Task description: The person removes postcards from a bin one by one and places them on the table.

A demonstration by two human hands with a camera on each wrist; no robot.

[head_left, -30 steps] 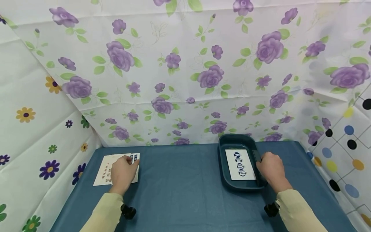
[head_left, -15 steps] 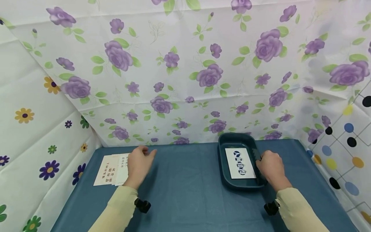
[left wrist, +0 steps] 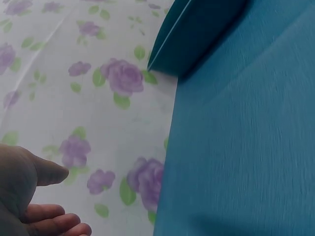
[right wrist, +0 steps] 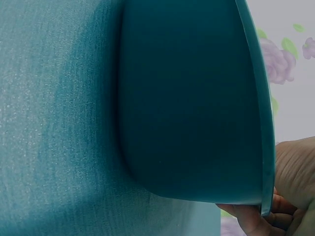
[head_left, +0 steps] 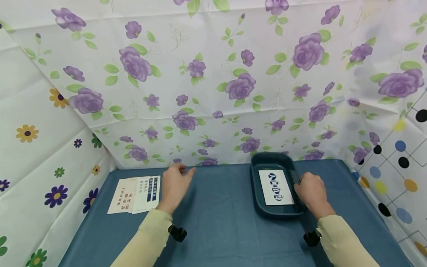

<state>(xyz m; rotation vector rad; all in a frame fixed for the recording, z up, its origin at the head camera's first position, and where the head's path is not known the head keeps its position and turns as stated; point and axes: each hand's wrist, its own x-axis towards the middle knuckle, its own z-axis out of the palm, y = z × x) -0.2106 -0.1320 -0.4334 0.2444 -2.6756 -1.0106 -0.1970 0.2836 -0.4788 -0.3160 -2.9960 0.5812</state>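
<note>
My left hand [head_left: 176,188] hovers over the blue cloth, just right of a fan of overlapping paper cards. In the left wrist view its thumb and fingers [left wrist: 54,225] are spread apart and hold nothing. The fan has a cream card [head_left: 120,197] with reddish print and a white card [head_left: 154,188] with dark blue blocks of writing. On the right, my right hand [head_left: 313,193] grips the side rim of a deep teal plastic tray [head_left: 271,212]. Its fingers [right wrist: 246,219] curl under that rim in the right wrist view. Inside the tray lies a white card [head_left: 268,196] with blue lettering.
A blue cloth [head_left: 217,222] covers the table. Behind it rises a white sheet [head_left: 207,89] with purple flowers. Patterned sheets [head_left: 36,159] also close off the left and right sides. A black wrist camera [head_left: 178,233] sits at my left cuff.
My left hand has moved right, off the fanned cards, uncovering the blue-printed one. The right hand keeps its grip on the tray, which stays in place.
</note>
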